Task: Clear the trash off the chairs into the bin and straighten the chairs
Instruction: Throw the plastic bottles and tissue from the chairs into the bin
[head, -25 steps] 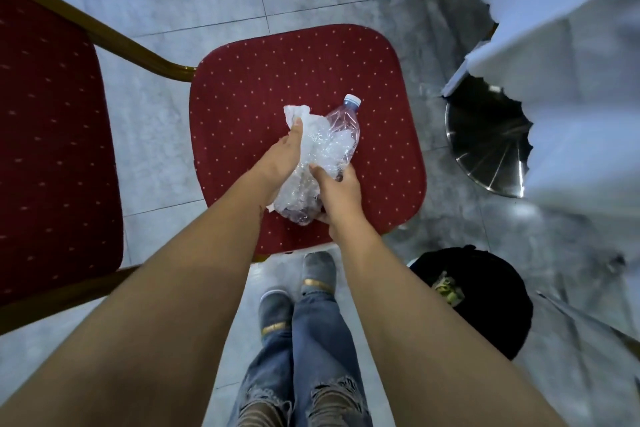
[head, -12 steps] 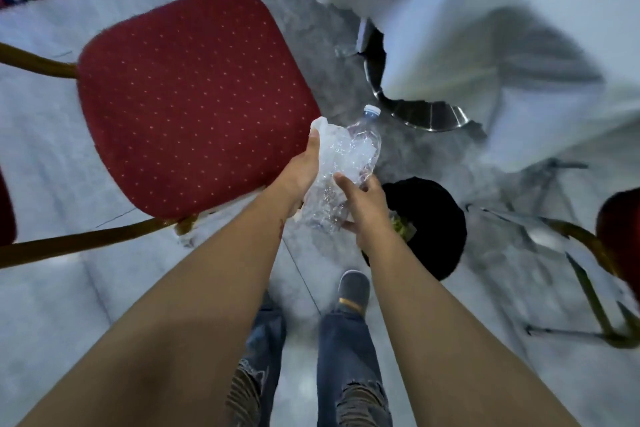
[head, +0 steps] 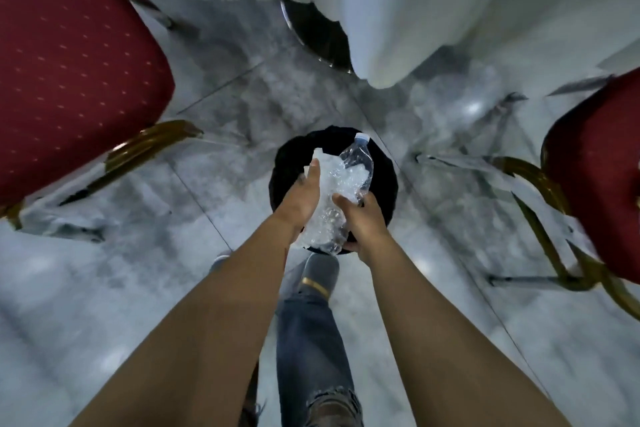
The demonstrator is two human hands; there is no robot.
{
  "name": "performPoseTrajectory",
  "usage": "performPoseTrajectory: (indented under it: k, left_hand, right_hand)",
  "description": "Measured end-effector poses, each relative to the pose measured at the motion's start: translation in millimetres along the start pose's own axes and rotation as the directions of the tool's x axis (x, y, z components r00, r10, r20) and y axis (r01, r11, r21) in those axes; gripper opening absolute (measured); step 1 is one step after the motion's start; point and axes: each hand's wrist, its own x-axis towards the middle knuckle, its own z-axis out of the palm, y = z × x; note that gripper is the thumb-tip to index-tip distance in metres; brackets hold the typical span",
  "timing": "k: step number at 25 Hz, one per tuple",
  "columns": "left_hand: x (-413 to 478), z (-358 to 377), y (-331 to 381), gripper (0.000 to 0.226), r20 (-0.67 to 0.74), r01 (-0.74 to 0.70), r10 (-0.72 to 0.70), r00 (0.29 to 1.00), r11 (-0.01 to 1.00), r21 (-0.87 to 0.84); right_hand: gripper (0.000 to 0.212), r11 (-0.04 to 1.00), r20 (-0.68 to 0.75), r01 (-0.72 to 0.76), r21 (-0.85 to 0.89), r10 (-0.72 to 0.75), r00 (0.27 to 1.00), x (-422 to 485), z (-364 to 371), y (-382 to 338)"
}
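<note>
A bundle of trash [head: 341,184], a crushed clear plastic bottle with a pale cap wrapped in crinkled clear plastic and white paper, is pressed between my two hands. My left hand [head: 303,196] holds its left side and my right hand [head: 362,218] grips its lower right. The bundle hangs directly over the round black bin [head: 287,163] on the floor, whose inside is mostly hidden by my hands. A red dotted chair seat [head: 69,62] with a gold frame is at the left, bare of trash.
A second red chair [head: 599,170] with gold legs stands at the right edge. A white tablecloth [head: 398,3] hangs at the top, over a shiny metal table base [head: 311,31]. Grey marble floor surrounds the bin. My legs and shoes are below my arms.
The trash bundle came off the red chair seat and travelled right in both hands until it hung over the black bin. My view swung right, bringing the second chair in.
</note>
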Motion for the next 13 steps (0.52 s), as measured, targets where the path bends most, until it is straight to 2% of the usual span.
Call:
performPoseTrajectory:
  k: [3,5,6,9,13]
  left_hand:
    - [27,22,-16,0.1,0.019,0.082,-0.083,0.996,0.996,0.038]
    - [39,29,-20,0.1,0.001,0.1,-0.1,0.995,0.994,0.044]
    - [43,29,-21,0.095,-0.005,0.1,-0.1,0.995,0.994,0.052]
    - [44,22,-26,0.076,-0.017,0.077,-0.076,0.997,0.995,0.065]
    - [14,18,-18,0.072,-0.049,0.015,-0.007,0.999,0.987,0.16]
  right_hand:
    - [0.061,0.995,-0.036,-0.01,-0.101,0.007,0.999,34,-17,18]
    - [0.076,0.988,-0.029,0.025,-0.151,-0.029,0.999,51,-22,22]
    - [0.077,0.983,-0.023,0.05,-0.179,-0.055,0.998,57,-23,24]
    - [0.061,0.951,-0.019,0.122,-0.282,-0.133,0.991,59,-25,30]
    - [0.062,0.894,-0.046,0.163,-0.418,-0.199,0.979,31,-35,32]
